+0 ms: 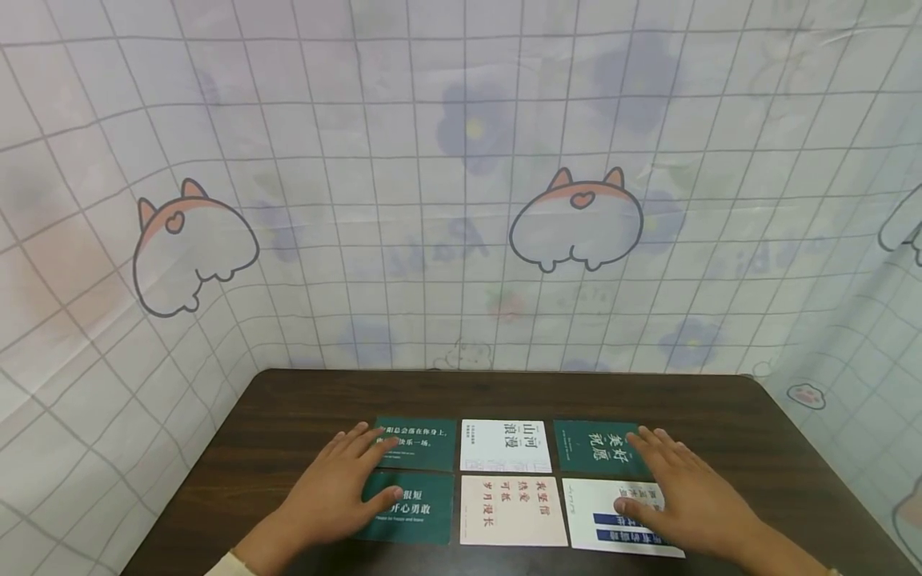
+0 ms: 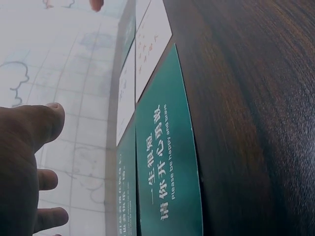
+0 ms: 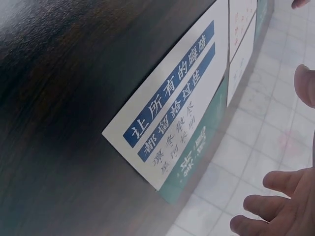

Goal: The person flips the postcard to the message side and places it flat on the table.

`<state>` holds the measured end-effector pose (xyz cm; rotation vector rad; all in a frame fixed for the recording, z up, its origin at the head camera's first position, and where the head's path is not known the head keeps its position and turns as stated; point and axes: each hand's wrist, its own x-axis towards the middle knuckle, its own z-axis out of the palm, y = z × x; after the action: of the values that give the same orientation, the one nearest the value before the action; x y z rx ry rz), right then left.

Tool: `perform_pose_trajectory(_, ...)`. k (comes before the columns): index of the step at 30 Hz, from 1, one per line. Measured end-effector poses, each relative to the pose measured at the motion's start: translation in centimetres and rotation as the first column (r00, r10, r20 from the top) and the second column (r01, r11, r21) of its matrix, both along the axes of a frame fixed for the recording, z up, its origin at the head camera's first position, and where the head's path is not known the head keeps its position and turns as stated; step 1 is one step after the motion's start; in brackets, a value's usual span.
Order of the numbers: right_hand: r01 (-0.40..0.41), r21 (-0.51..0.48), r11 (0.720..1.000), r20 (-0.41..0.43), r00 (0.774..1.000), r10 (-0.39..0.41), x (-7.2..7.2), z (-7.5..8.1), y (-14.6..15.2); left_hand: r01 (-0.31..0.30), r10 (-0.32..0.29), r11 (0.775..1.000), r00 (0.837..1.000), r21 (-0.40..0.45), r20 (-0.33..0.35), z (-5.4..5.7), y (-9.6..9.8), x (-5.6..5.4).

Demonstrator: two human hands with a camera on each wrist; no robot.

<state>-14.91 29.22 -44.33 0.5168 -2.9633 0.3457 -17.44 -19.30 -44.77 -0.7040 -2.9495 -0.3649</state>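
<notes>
Two rows of flat cards lie under and between the hands. The far row has a green card [image 1: 428,454], a white card [image 1: 497,448] and another green card [image 1: 587,448]. Nearer are a green card [image 1: 425,520], a pale pink card [image 1: 511,516] and a white card with blue bands [image 1: 583,524]. My left hand [image 1: 331,492] is spread palm down over the outer ends of the left green cards, covering some of their lettering. Over the right-hand cards my right hand [image 1: 691,500] is held the same way, fingers apart. Both wrist views show the fingers standing off the cards, holding nothing.
The cards lie on a dark wood-grain table [image 1: 288,400] with rounded far corners. A pale grid-patterned curtain [image 1: 403,200], printed with cartoon animals and flowers, hangs behind it and along both sides.
</notes>
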Motion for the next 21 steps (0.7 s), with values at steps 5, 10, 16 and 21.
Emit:
perform_pose_trajectory(5, 0.001, -0.004, 1.000, 0.008, 1.000, -0.001, -0.1, -0.1, -0.3, 0.005, -0.005, 1.000, 1.000, 0.016, 0.004, -0.2, 0.4, 0.1)
perform_pose_trajectory(10, 0.013, 0.001, 1.000, 0.031, 0.999, -0.013, -0.1, -0.3, -0.6, 0.022, -0.023, 0.999, 1.000, 0.033, 0.012, -0.5, 0.7, 0.1)
perform_pose_trajectory(16, 0.013, 0.011, 1.000, 0.024, 1.000, -0.014, -0.2, -0.4, -0.8, 0.041, -0.041, 0.998, 0.999, 0.051, -0.005, -0.8, 0.9, 0.0)
perform_pose_trajectory(21, 0.001, 0.002, 1.000, 0.011, 1.000, -0.001, -0.1, -0.6, -0.9, 0.040, -0.039, 0.998, 0.999, 0.051, -0.008, -1.0, 1.1, 0.0)
